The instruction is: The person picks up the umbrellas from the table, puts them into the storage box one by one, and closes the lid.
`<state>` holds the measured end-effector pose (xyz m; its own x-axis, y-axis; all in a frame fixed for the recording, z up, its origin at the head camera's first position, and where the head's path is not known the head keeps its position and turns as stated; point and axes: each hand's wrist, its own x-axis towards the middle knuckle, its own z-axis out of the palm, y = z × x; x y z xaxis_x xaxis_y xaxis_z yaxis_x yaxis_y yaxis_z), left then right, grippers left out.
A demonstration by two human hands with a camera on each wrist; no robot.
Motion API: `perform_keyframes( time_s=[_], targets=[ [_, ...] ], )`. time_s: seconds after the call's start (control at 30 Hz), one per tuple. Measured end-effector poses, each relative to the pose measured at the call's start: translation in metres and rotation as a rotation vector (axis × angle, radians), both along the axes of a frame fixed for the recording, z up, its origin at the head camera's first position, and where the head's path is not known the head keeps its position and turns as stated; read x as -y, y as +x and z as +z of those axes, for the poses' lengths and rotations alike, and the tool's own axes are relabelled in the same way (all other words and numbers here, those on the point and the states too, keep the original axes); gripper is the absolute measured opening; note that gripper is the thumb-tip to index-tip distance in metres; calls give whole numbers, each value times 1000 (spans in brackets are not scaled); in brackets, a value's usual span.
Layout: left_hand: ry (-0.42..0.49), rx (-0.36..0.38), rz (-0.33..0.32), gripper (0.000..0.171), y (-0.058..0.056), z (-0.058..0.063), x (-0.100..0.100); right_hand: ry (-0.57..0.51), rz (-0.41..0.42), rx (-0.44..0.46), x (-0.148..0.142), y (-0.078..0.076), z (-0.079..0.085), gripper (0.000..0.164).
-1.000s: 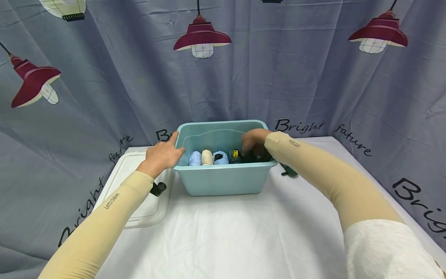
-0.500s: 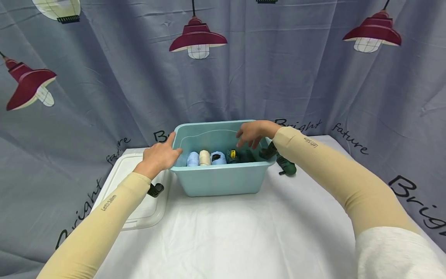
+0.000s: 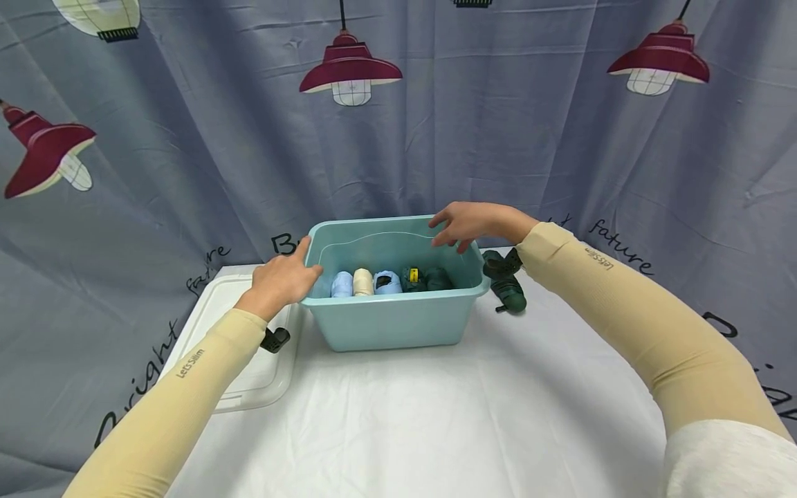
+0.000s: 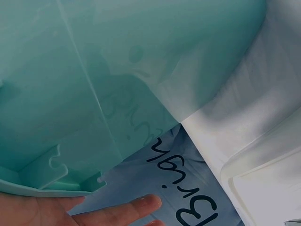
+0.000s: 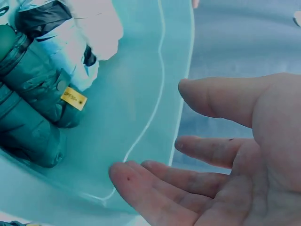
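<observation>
A light teal plastic bin (image 3: 398,321) stands in the middle of the table. Its row of rolled bundles includes a pale blue one (image 3: 342,284), a cream one (image 3: 363,282), a pale blue one with a black patch (image 3: 387,282) and two dark green ones, which look like folded umbrellas. One green bundle (image 5: 37,89) bears a yellow tag. The left hand (image 3: 283,280) rests on the bin's left rim, thumb over the inside, a finger straight outside. Over the back right corner hovers the right hand (image 3: 476,223), fingers spread and slightly bent, holding nothing.
Right of the bin lies another dark green bundle (image 3: 510,297), partly behind the right wrist's black camera. A white lid (image 3: 264,373) lies flat on the left, under the left forearm. A grey-blue printed curtain (image 3: 386,152) hangs behind the white-covered table.
The right hand has risen out of the bin and moved right, uncovering the dark green bundle at the row's right end. The left hand stays at the rim; the head view shifts slightly.
</observation>
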<state>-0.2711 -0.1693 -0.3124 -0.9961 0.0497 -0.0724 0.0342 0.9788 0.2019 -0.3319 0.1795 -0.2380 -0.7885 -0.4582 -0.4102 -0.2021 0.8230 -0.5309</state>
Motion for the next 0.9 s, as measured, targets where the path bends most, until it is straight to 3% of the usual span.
perform_keyframes(
  time_s=[0.5, 0.9],
  targets=[
    [-3, 10, -2, 77, 1, 0, 1, -110, -62, -95, -42, 21, 14, 66],
    [-1, 7, -3, 77, 1, 1, 0, -144, -135, -130, -74, 23, 10, 64]
  ],
)
